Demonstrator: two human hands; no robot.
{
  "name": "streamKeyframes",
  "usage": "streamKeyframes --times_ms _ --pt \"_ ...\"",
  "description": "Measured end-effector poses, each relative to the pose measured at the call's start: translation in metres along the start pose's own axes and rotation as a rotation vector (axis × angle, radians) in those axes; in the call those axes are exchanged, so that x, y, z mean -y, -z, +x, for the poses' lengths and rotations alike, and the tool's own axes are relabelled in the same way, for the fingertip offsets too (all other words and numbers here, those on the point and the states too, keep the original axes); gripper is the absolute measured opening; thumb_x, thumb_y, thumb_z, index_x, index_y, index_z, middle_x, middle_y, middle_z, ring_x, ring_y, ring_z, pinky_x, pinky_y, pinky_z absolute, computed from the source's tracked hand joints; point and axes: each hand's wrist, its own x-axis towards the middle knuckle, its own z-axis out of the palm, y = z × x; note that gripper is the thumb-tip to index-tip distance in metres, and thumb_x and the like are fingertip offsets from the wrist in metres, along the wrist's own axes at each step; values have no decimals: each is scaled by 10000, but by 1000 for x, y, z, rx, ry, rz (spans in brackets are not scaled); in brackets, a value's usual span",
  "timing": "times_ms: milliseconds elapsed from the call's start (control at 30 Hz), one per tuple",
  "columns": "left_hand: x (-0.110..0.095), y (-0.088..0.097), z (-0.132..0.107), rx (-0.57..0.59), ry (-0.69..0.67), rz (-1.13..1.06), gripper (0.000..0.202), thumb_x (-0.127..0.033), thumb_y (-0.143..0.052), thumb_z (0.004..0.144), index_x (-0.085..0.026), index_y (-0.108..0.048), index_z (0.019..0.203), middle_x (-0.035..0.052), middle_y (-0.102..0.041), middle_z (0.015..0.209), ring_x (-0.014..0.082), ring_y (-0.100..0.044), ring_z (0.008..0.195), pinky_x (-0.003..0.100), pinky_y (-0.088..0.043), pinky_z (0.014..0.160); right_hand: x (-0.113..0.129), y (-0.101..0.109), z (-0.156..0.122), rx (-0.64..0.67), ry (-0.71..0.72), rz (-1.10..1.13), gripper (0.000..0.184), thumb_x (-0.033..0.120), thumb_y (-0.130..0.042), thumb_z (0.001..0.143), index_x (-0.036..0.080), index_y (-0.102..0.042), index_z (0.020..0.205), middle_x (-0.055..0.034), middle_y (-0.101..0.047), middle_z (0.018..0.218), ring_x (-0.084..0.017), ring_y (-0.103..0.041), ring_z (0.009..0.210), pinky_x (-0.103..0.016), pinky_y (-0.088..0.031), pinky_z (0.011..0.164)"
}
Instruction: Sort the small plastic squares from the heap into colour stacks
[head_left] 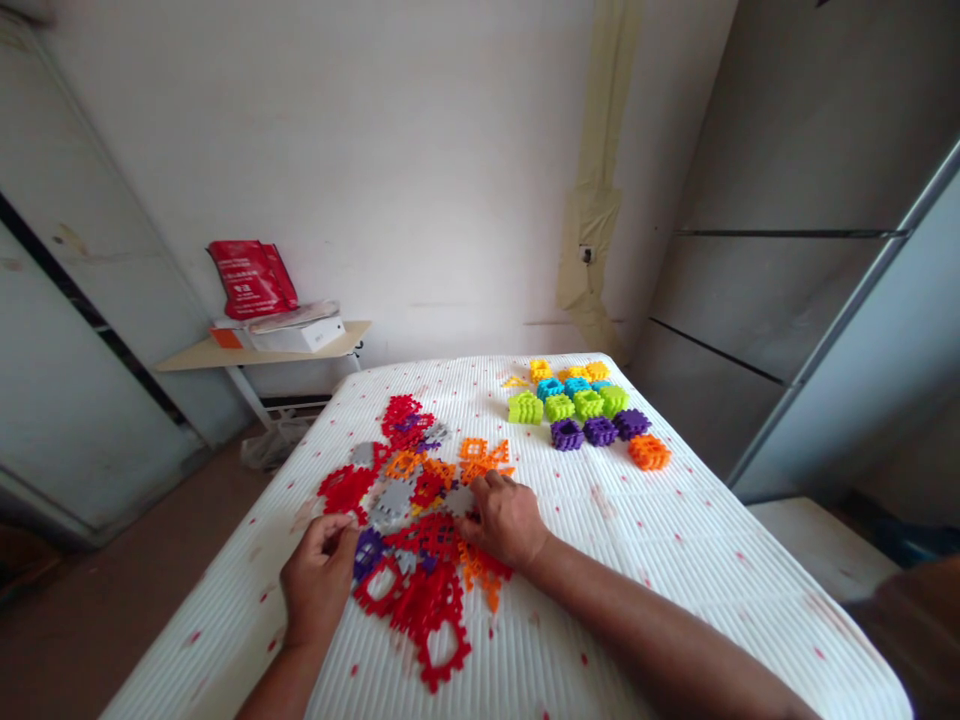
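Loose flat building pieces with toothed edges lie in a pile on the table, among them red pieces (427,600), grey pieces (393,500) and orange pieces (474,450). At the pile's left edge is my left hand (319,572), thumb and fingers pinched together. A purple piece (367,553) sits right beside those fingertips; whether they grip it or something smaller is hidden. My right hand (504,515) reaches over the right side of the pile, its thumb and bent fingers apart around a grey piece (457,500). Its fingertips touch the pieces there.
Beyond my right hand stand assembled toothed cubes: yellow (540,371), blue (550,389), green (526,408), purple (567,434) and orange (649,452). A white quilted cover with red spots (600,580) spans the table. Behind is a side table (187,356) with a red bag (251,280); a refrigerator (750,290) stands right.
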Motion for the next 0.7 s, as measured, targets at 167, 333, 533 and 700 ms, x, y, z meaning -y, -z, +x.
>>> streamKeyframes --times_ms 167,333,533,700 --pt "2 0 1 15 -2 -6 278 -451 -571 660 -208 -601 792 8 -656 719 179 -609 687 291 -476 702 0 0 0 7 7 22 353 514 -509 823 200 -567 973 -69 -614 943 -215 -607 857 -295 -445 669" --pt "1 1 0 17 6 7 281 -451 -569 654 -207 -604 791 9 -656 709 183 -609 680 293 -473 689 0 -1 0 4 0 31 361 522 -502 824 204 -572 979 -66 -615 953 -213 -610 866 -289 -445 677" --pt "2 0 0 7 -22 -3 260 -435 -567 659 -208 -602 782 6 -658 703 179 -609 675 290 -479 692 5 -2 4 6 -38 20 349 501 -487 836 201 -580 990 -74 -620 958 -215 -619 846 -293 -450 661" --pt "-5 2 -1 9 -27 16 245 -428 -560 664 -208 -599 764 9 -658 680 181 -607 654 290 -483 666 10 -3 9 26 -66 3 369 519 -497 835 194 -582 989 -84 -623 948 -223 -625 848 -301 -453 667"
